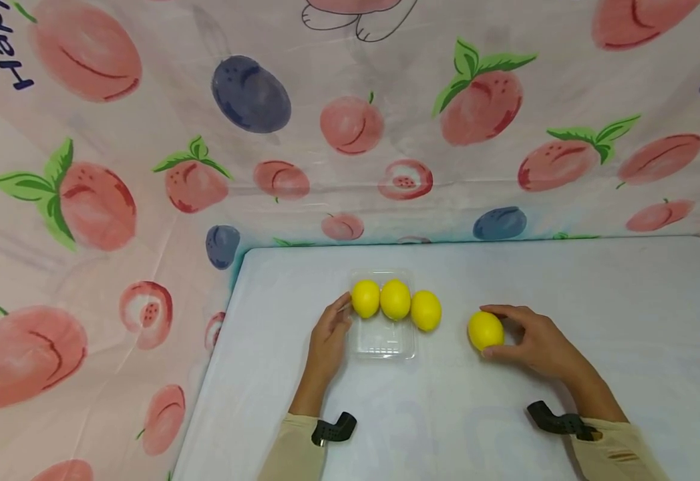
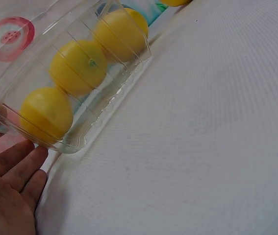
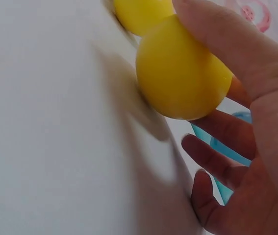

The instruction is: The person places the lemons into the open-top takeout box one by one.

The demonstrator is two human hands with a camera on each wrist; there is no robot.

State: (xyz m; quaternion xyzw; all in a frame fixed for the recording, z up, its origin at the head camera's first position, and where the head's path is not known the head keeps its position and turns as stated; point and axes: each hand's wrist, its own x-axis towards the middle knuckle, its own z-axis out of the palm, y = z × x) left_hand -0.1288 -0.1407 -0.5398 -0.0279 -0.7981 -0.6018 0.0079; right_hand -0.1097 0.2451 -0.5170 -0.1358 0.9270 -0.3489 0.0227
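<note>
A clear plastic container [image 1: 384,347] lies on the table with two yellow lemons [image 1: 395,299] side by side in its far half. A third lemon [image 1: 426,310] sits against the second, at the container's right edge. My left hand [image 1: 326,337] is at the container's left side; in the left wrist view its fingers [image 2: 23,169] are extended, fingertips right at the container's end. To the right, apart from the container, my right hand [image 1: 539,344] pinches another lemon [image 3: 183,71] between thumb and fingers, close over the table. The ring and little fingers are off this lemon.
A white-covered table [image 1: 446,414] spreads under both hands. Behind it and to the left hangs a pink cloth [image 1: 302,147] printed with fruit. Each wrist wears a black mount [image 1: 334,427] over a beige sleeve [image 1: 296,451].
</note>
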